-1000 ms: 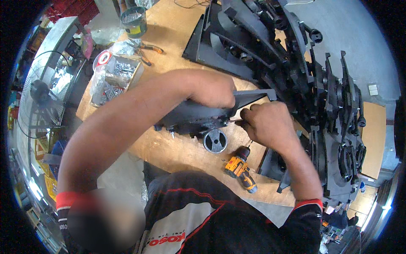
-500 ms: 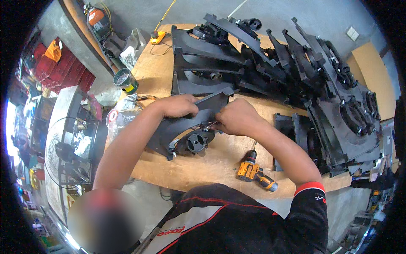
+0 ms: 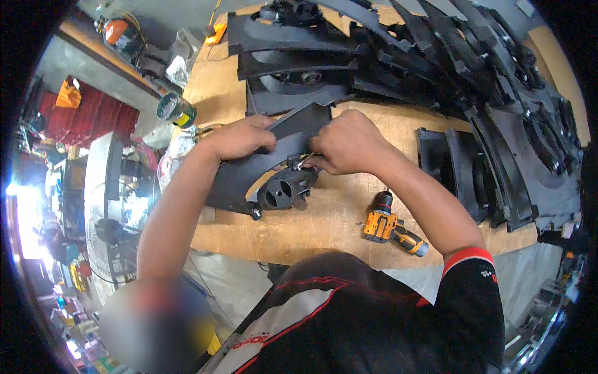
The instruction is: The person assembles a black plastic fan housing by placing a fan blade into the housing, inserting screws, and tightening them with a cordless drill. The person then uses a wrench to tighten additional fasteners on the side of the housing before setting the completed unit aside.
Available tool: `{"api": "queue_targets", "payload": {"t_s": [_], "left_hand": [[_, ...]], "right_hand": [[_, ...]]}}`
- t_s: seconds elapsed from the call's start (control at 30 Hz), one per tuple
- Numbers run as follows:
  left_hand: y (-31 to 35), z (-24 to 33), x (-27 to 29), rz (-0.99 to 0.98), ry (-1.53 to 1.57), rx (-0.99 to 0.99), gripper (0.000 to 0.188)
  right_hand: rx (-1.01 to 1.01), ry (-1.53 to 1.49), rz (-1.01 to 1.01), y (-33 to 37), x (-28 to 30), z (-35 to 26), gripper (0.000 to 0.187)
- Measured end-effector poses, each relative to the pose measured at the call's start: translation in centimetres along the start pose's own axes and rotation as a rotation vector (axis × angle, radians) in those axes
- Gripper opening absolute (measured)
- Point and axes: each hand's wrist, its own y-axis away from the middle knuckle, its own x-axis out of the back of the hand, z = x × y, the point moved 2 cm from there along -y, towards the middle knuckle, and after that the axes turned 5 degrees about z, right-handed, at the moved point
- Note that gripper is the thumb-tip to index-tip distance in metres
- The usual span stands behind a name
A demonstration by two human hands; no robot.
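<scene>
Forearms come up from the lower edge and meet over the wooden counter [image 3: 324, 218]. Near its front edge lies a yellow cordless drill [image 3: 393, 227], apart from both hands. The left hand [image 3: 240, 138] is curled, gripping the upper edge of a curved black plastic panel [image 3: 261, 165]. The right hand [image 3: 349, 143] pinches a small metal piece [image 3: 301, 163] above the panel's round motor housing [image 3: 283, 190]. Farther back, many similar black panels [image 3: 436, 68] are stacked.

Black short-sleeved shirt [image 3: 374, 318]; red cuff [image 3: 468, 254]; white panels
</scene>
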Motion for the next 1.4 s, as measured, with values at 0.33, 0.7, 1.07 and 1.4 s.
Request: {"api": "queue_targets", "payload": {"t_s": [0.33, 0.7, 1.07, 1.4], "left_hand": [[-2.4, -3.6, 3.0, 0.133, -0.165, 0.012, 0.032], [-1.4, -2.3, 3.4, 0.13, 0.023, -0.106, 0.032], [-3.6, -3.8, 5.6, 0.23, 0.089, -0.053, 0.034], [-4.0, -4.4, 5.7, 0.235, 0.123, 0.021, 0.039]], "right_hand": [[-0.201, 0.017, 0.167, 2.6, 3.2, 0.0, 0.027], [-0.831, -1.525, 0.331, 7.0, -24.7, -9.1, 0.025], [-0.749, -1.51, 0.415, 4.1, -25.0, -7.3, 0.017], [-0.964, -1.592, 0.466, 2.1, -26.0, -10.3, 0.033]]}}
